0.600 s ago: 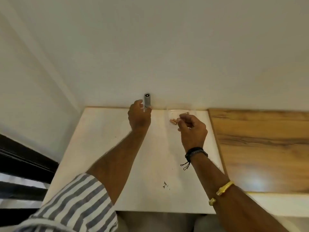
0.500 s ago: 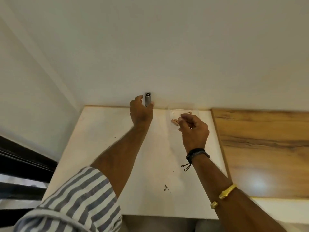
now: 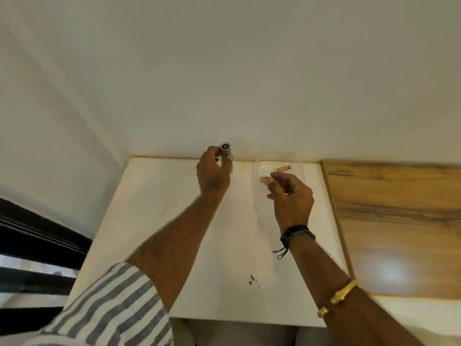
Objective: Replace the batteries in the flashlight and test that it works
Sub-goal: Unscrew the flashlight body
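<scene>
A small grey flashlight (image 3: 226,153) stands upright near the far edge of the white table (image 3: 154,208), its round end facing up. My left hand (image 3: 212,174) is wrapped around its lower body. To the right, a clear plastic tray (image 3: 296,162) holds copper-coloured batteries; one battery (image 3: 284,168) lies free in it. My right hand (image 3: 293,196) hovers over the tray's near side, thumb and forefinger pinched on another battery (image 3: 264,179) whose end sticks out to the left.
A white wall rises right behind the table. A wooden-topped surface (image 3: 399,221) adjoins the table on the right. Small dark specks (image 3: 253,279) lie near the table's front edge. A dark window frame (image 3: 37,233) is at the left.
My right hand has shifted slightly toward me with the battery pinched in it. My left hand stays on the flashlight, nearly unmoved.
</scene>
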Demonstrator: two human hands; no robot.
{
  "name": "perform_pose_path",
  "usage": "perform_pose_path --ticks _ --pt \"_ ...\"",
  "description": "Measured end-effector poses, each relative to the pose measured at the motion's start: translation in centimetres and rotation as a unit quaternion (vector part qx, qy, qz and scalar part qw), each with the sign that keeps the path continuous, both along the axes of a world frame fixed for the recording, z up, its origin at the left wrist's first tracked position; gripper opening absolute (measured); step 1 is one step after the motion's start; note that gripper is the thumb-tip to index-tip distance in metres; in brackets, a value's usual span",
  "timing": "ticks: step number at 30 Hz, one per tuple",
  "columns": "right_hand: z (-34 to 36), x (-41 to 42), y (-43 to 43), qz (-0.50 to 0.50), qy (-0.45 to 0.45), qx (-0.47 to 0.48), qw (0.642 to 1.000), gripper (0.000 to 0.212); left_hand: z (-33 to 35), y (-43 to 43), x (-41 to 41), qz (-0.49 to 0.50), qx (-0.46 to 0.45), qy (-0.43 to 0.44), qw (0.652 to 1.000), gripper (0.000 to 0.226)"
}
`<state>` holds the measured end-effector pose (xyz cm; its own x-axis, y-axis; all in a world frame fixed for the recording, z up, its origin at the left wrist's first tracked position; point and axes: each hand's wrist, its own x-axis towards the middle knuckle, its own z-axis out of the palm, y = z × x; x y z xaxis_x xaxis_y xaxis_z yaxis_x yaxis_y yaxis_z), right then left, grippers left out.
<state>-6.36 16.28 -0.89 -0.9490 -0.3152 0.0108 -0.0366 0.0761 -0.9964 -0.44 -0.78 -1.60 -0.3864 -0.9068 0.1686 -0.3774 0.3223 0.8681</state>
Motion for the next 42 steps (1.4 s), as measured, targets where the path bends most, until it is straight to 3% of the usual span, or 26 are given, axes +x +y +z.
perform_pose_path --ticks 12,17,21,28,32,35,42 --pt "1.7 7.7 7.1 0.081 -0.007 0.007 0.997 0.007 2.2 11.5 11.3 -0.137 -0.046 -0.018 0.989 0.028" --pt "0.8 10.7 10.9 0.132 0.015 0.055 0.99 0.014 1.2 15.1 15.4 -0.21 -0.104 -0.114 0.965 0.029" --pt "0.2 11.9 12.1 0.158 0.058 0.144 0.975 0.03 0.4 16.7 17.0 -0.257 -0.172 -0.179 0.934 0.027" --pt "-0.7 12.2 12.9 0.179 0.085 0.229 0.953 0.041 0.0 17.9 18.0 -0.289 -0.254 -0.21 0.899 0.031" --pt "-0.9 12.6 12.8 0.181 0.131 0.256 0.941 0.04 0.2 18.5 17.8 -0.285 -0.237 -0.198 0.907 0.028" --pt "-0.6 12.6 12.7 0.172 0.15 0.249 0.941 0.035 0.4 18.8 17.5 -0.28 -0.227 -0.19 0.913 0.024" --pt "0.1 11.4 13.8 0.258 0.138 0.145 0.945 0.017 0.7 18.3 17.4 -0.278 -0.192 -0.176 0.925 0.021"
